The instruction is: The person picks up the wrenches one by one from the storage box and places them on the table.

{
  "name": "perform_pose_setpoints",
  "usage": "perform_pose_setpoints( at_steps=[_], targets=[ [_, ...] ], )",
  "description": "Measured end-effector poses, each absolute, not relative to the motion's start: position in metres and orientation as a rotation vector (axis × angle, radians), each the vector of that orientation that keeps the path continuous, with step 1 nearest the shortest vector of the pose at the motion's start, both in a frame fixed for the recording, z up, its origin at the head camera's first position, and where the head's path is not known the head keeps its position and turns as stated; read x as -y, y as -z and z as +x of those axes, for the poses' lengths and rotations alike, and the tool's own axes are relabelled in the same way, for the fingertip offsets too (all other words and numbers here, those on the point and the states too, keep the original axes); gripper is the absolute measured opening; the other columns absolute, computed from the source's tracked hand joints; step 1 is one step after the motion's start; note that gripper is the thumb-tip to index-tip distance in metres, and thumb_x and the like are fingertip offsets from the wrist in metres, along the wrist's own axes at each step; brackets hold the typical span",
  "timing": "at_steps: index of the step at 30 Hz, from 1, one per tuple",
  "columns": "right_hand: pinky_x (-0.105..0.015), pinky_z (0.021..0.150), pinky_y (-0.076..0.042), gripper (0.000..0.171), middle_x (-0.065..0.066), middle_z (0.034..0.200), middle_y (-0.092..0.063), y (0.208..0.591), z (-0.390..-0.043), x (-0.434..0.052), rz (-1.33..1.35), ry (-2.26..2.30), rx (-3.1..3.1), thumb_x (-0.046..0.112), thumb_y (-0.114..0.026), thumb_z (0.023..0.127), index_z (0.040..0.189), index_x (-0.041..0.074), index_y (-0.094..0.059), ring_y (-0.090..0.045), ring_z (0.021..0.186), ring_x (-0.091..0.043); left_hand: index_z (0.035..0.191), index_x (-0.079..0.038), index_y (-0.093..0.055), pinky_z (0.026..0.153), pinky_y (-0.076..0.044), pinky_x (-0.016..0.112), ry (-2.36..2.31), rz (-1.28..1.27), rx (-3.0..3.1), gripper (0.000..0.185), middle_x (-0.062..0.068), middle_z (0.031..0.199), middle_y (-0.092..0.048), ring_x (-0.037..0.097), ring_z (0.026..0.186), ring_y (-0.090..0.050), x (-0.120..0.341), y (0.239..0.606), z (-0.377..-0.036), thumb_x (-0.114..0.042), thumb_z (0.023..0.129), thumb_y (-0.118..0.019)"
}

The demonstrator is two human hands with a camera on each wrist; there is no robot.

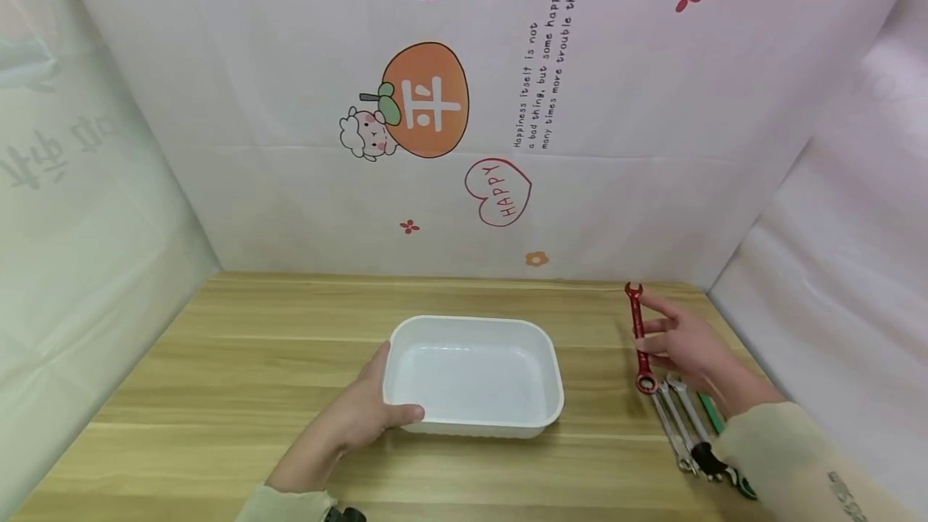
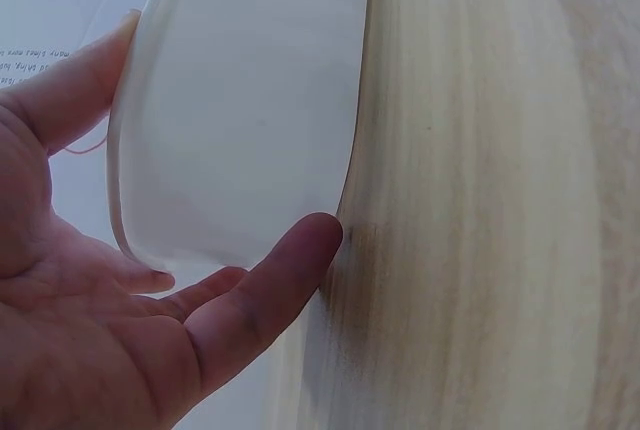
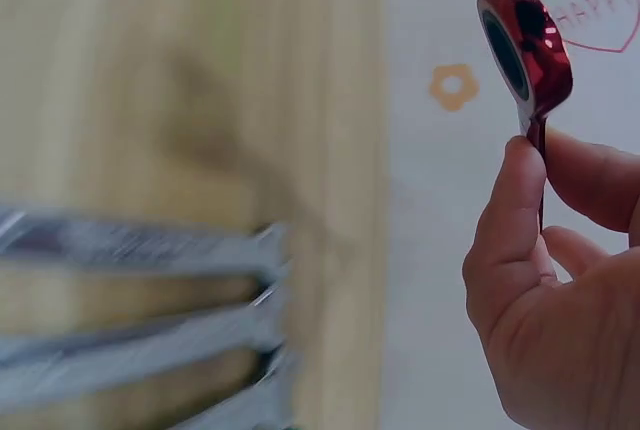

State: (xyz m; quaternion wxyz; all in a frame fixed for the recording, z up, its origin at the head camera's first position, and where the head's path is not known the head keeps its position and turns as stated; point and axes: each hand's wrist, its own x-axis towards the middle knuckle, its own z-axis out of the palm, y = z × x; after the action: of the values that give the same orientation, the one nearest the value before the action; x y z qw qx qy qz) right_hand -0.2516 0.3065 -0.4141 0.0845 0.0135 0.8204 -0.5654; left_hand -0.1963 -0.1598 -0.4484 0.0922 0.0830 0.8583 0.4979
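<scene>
On the counter (image 1: 217, 345), at centre, sits the white tray (image 1: 474, 373); your left hand (image 1: 355, 417) grips its 8 o'clock corner, fingers curled round the rim. At 3 o'clock, your right hand (image 1: 689, 345) pinches the red wrench (image 1: 640, 337) above the silver wrenches (image 1: 677, 425).

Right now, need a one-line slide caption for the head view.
Left hand grips the white plastic tray while right hand pinches a red wrench above the wooden table.
</scene>
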Motion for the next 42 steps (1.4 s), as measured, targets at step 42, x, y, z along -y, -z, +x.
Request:
perform_pose_setpoints(
  at_steps=[42],
  targets=[
    [-0.042,0.057,-0.052,0.073,-0.015,0.096,-0.057,0.452,-0.188,-0.299,0.075,1.272,-2.554,-0.005,-0.078,0.079,0.143,-0.009,-0.044,-0.058,0.069,-0.027,0.158,0.000,-0.008,0.106,-0.026,0.063,-1.486,0.254,-2.547,0.118,0.030,0.156,-0.022,0.044,0.129,-0.038,0.160,0.447,-0.195,-0.023,0.075,-0.087]
  ],
)
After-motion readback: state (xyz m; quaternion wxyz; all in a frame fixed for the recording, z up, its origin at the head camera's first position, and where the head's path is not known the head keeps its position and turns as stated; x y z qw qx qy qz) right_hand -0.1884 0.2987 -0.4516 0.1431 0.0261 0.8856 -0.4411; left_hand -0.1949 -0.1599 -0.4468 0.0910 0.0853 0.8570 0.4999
